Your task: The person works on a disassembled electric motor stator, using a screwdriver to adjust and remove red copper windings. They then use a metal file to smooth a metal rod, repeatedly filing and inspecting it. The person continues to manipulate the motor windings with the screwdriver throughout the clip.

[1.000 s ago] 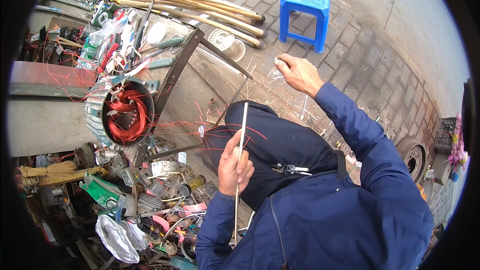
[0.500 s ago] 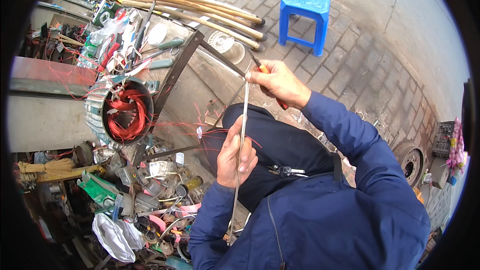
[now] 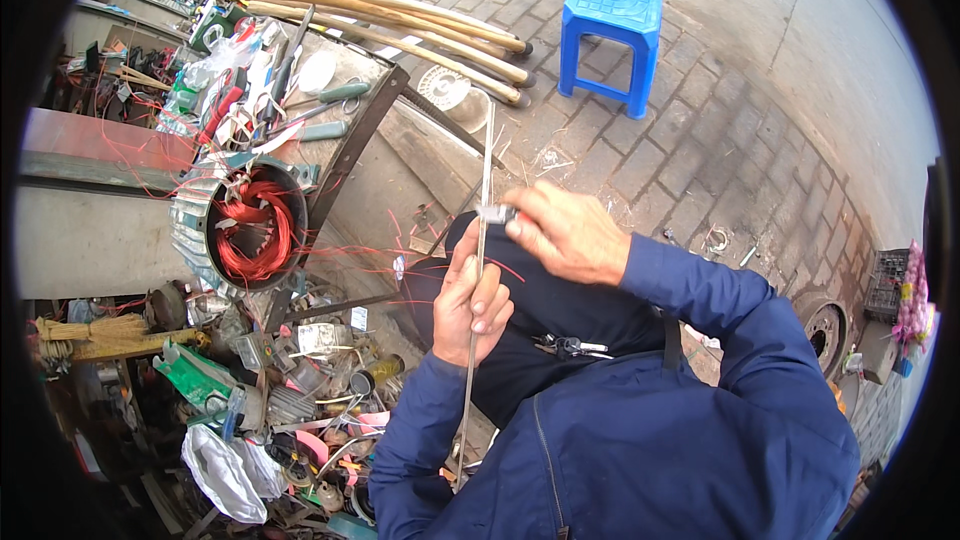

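Note:
My left hand point(image 3: 472, 308) is closed around a long, thin, pale strip point(image 3: 487, 155). The strip stands nearly upright over my lap, its lower end running down past my left sleeve. Closed in my right hand point(image 3: 572, 232) is a hand tool point(image 3: 496, 213) with a short metal head; its exact kind is hard to make out. That head lies against the strip just above my left fingers. Left of my hands sits a motor housing point(image 3: 188, 225) with a finned grey shell, holding red wire windings point(image 3: 255, 230). Loose red wires stretch from it toward my knee.
A metal-edged bench point(image 3: 350, 145) carries tools, among them green-handled ones. Wooden poles point(image 3: 400, 15) lie beyond it. A blue plastic stool point(image 3: 612, 5) stands on the paving. Scrap point(image 3: 300, 410) is heaped at lower left, with a white bag point(image 3: 225, 475). A wheel point(image 3: 822, 330) is at right.
My right hand has come down and the tool's metal head now meets the strip near my left fingers. The strip's upper end is free of my right fingers. My left hand has barely moved.

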Action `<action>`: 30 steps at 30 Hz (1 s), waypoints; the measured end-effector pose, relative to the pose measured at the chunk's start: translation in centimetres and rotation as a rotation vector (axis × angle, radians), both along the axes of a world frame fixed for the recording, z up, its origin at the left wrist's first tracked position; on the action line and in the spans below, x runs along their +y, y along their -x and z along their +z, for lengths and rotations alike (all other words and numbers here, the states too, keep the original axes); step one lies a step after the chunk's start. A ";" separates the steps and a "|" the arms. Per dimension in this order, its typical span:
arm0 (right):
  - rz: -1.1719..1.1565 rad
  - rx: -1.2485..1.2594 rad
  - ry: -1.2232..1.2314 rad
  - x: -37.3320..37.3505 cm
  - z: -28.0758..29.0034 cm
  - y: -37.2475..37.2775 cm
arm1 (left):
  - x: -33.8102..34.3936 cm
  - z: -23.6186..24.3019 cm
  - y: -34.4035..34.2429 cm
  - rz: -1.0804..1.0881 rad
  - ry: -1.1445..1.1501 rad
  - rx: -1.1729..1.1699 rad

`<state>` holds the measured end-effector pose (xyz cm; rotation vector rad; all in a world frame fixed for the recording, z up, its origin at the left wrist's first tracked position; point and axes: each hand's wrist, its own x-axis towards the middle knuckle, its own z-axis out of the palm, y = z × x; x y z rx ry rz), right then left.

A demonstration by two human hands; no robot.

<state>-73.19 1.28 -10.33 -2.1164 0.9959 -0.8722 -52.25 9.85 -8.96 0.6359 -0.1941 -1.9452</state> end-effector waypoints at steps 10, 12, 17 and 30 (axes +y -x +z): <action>0.005 0.027 0.126 0.3 -2.4 -0.7 | 0.9 0.0 0.2 0.015 -0.032 -0.025; -0.030 0.039 0.100 -1.3 -1.9 -0.1 | 1.7 0.0 0.2 -0.031 0.013 -0.045; -0.279 0.014 0.078 -3.5 0.4 1.3 | 2.0 -0.5 -0.2 -0.041 0.054 -0.098; 0.097 0.078 0.101 -0.5 -2.7 -1.1 | 1.4 -0.5 -0.4 0.043 0.016 -0.145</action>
